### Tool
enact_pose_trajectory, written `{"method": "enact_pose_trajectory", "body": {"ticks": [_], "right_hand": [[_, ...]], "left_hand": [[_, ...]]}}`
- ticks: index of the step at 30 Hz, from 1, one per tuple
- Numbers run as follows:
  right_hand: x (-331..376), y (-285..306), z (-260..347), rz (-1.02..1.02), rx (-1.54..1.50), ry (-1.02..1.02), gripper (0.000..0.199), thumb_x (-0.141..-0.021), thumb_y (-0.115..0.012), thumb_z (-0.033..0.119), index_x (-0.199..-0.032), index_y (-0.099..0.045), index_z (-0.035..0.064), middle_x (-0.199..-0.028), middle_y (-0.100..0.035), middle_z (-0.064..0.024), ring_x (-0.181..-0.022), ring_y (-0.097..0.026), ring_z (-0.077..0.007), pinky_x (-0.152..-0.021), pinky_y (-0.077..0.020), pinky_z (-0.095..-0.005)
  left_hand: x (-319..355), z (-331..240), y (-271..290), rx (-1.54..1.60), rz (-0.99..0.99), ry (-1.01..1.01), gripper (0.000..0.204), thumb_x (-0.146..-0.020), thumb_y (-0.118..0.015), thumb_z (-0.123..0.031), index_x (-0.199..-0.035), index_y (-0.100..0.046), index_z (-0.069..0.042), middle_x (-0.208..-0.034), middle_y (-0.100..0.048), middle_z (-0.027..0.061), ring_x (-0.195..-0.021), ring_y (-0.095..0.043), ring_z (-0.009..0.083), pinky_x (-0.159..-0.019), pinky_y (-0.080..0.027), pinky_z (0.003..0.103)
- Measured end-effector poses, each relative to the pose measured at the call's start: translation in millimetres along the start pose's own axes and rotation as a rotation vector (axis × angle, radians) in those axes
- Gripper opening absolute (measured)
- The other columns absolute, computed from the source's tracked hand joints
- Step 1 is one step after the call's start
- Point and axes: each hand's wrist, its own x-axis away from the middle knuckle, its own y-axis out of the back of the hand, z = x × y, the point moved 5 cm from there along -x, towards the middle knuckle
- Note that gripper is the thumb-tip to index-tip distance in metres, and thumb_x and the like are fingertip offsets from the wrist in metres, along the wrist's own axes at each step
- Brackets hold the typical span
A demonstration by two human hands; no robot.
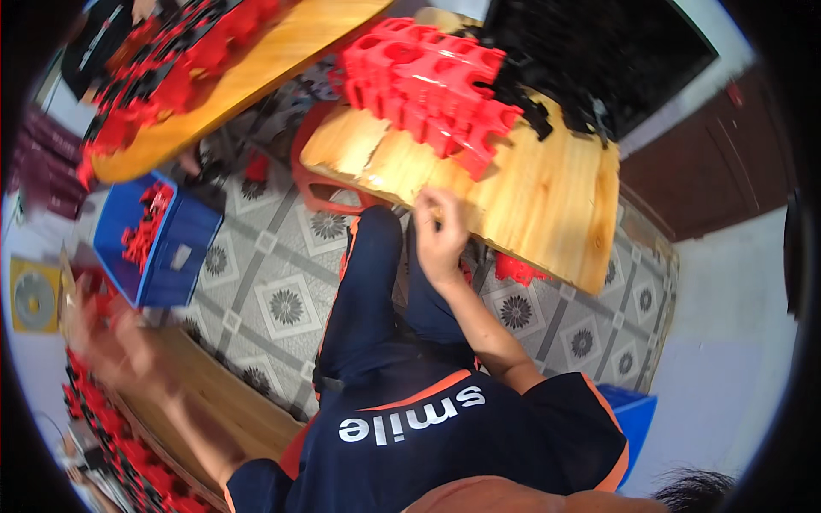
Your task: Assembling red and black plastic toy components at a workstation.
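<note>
My left hand (124, 346) reaches out to the left, smeared by motion, beside red and black plastic pieces (128, 449) along a wooden bench (218, 402). Whether it holds anything does not show. Over my lap, at the near edge of the wooden table (547, 205), is my right hand (440, 244). Its fingers are curled toward the thumb in a pinch, and anything between them is too small to make out. Just beyond it, red plastic parts with rounded cut-outs (419, 77) are stacked on the table. Black plastic parts (530, 107) lie to the right of that stack.
A blue bin (192, 248) with small red pieces stands on the tiled floor at left. Near it is a red stool (321, 192). A second wooden table (282, 51) bears red and black parts, with another person (90, 47) behind. Another blue bin (637, 419) sits at my right.
</note>
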Motion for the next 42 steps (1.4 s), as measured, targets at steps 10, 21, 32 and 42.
{"method": "enact_pose_trajectory", "body": {"ticks": [10, 21, 32, 42], "right_hand": [[-68, 57, -91, 0.027, -0.126, -0.645, 0.035, -0.09, -0.067, 0.008, -0.12, -0.053, -0.0035, -0.105, -0.068, -0.0134, -0.096, -0.065, -0.0186, -0.086, -0.0508, -0.0303], [-36, 155, -42, 0.137, -0.791, -0.777, 0.024, -0.097, -0.059, 0.014, -0.114, -0.056, -0.0029, -0.1, -0.07, -0.0165, -0.091, -0.069, -0.0212, -0.078, -0.0571, -0.0332], [-203, 127, -227, 0.348, 0.923, -0.209, 0.052, -0.09, -0.066, 0.029, -0.136, -0.052, 0.0108, -0.133, -0.052, -0.0198, -0.118, -0.053, -0.0326, -0.099, -0.0441, -0.039], [-85, 194, -196, 0.144, -0.233, -0.883, 0.028, -0.095, -0.058, 0.021, -0.107, -0.065, -0.0023, -0.079, -0.066, -0.0053, -0.06, -0.065, -0.0138, -0.046, -0.0536, -0.0284]], "left_hand": [[92, -146, -382, 0.098, 0.611, -0.471, 0.069, -0.078, -0.075, -0.026, -0.141, -0.049, -0.033, -0.157, -0.028, 0.0087, -0.143, -0.025, 0.0366, -0.112, -0.024, 0.054], [149, -202, -342, 0.749, 0.539, -0.462, 0.11, -0.057, -0.09, -0.043, -0.144, -0.032, -0.009, -0.148, -0.036, 0.0222, -0.136, -0.037, 0.0409, -0.112, -0.023, 0.056], [183, -164, -295, 1.426, 0.567, 1.223, 0.094, -0.078, -0.075, -0.008, -0.151, -0.016, -0.008, -0.135, -0.044, 0.0135, -0.118, -0.053, 0.0231, -0.102, -0.044, 0.04], [213, -118, -279, 1.393, 0.631, 1.349, 0.068, -0.091, -0.069, -0.029, -0.142, -0.03, -0.007, -0.132, -0.05, 0.0157, -0.113, -0.06, 0.0304, -0.093, -0.053, 0.045]]}}
